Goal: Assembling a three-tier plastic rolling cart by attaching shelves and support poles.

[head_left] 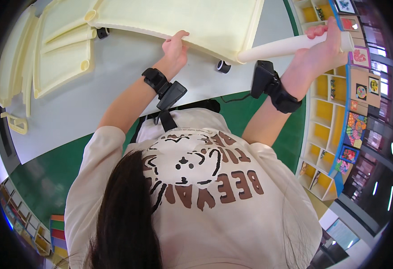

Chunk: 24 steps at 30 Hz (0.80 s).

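Far left on the grey tabletop [84,107] we note loose cream plastic parts [57,58]. Left hand [176,47] grips the near edge of a large cream panel [183,18] lying mid-tabletop. Right hand [326,38] is wrapped around a cream tube [286,47] meeting the panel's right corner. Yellow cubby shelves [324,107] at right; contents too small to tell.

1. Bright, even indoor light; only soft shadows on the grey table [71,107].
2. Strong fisheye bending and dark vignette at the rim.
3. Far right shelves [326,112] slightly blurred; centre sharp.
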Each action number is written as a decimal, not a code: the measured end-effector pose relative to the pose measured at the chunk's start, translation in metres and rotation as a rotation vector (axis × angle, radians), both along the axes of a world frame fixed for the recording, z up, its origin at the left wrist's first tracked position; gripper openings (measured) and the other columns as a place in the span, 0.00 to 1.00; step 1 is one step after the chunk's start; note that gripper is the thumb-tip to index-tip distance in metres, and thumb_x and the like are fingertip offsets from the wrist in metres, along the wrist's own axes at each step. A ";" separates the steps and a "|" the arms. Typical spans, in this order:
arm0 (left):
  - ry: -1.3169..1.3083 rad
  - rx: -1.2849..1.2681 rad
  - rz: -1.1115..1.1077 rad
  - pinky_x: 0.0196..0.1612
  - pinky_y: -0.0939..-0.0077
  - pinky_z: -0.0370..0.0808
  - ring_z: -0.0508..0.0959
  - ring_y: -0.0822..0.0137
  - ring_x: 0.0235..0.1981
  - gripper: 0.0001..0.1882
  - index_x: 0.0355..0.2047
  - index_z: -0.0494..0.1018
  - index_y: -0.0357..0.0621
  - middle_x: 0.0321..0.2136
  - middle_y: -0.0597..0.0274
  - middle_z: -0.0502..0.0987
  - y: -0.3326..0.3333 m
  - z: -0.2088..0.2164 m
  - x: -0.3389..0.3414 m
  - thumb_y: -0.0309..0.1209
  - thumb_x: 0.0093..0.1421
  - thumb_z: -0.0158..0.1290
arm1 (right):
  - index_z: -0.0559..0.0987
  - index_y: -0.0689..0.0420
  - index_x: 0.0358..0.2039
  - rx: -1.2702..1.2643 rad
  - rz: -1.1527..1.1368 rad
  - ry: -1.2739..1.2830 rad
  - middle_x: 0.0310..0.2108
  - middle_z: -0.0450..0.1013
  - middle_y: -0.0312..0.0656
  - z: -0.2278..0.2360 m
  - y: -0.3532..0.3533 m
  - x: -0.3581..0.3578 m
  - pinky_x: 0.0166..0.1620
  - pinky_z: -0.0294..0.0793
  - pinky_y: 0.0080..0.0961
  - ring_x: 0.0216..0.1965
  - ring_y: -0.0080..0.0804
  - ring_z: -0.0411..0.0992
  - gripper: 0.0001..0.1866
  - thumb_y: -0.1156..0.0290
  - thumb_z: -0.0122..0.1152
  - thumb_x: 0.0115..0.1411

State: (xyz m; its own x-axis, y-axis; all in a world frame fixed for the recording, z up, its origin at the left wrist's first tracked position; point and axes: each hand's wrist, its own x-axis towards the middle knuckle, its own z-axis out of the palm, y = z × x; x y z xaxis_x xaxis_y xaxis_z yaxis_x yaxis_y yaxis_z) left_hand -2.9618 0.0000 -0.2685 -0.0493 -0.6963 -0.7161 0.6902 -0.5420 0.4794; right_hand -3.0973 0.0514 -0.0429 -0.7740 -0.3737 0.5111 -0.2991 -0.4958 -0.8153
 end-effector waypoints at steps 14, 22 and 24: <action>-0.052 -0.027 -0.019 0.22 0.78 0.61 0.60 0.72 0.19 0.24 0.30 0.55 0.38 0.23 0.63 0.60 -0.006 -0.007 0.004 0.22 0.34 0.57 | 0.63 0.54 0.19 0.094 1.937 0.240 0.08 0.59 0.29 -0.003 -0.037 -0.099 0.23 0.58 0.13 0.10 0.17 0.59 0.07 0.68 0.49 0.44; -0.026 -0.063 0.020 0.18 0.79 0.59 0.60 0.74 0.16 0.18 0.23 0.58 0.40 0.18 0.66 0.60 -0.007 -0.005 0.007 0.19 0.34 0.56 | 0.60 0.56 0.13 0.188 1.232 0.214 0.07 0.52 0.31 0.000 -0.007 -0.062 0.19 0.52 0.18 0.09 0.19 0.51 0.08 0.73 0.41 0.46; -0.019 -0.062 -0.003 0.18 0.78 0.59 0.60 0.74 0.16 0.18 0.23 0.58 0.40 0.18 0.66 0.60 -0.007 -0.002 0.008 0.19 0.34 0.56 | 0.60 0.56 0.13 0.170 1.190 0.204 0.07 0.52 0.32 -0.011 -0.009 -0.076 0.19 0.52 0.19 0.09 0.21 0.51 0.08 0.74 0.43 0.45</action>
State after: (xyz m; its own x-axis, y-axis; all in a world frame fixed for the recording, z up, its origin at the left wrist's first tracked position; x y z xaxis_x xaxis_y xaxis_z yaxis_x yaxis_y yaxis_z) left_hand -2.9537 -0.0067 -0.2703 -0.0384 -0.7395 -0.6721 0.6787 -0.5130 0.5256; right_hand -3.1730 0.0428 -0.0543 0.1858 -0.8690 0.4587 0.1390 -0.4388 -0.8877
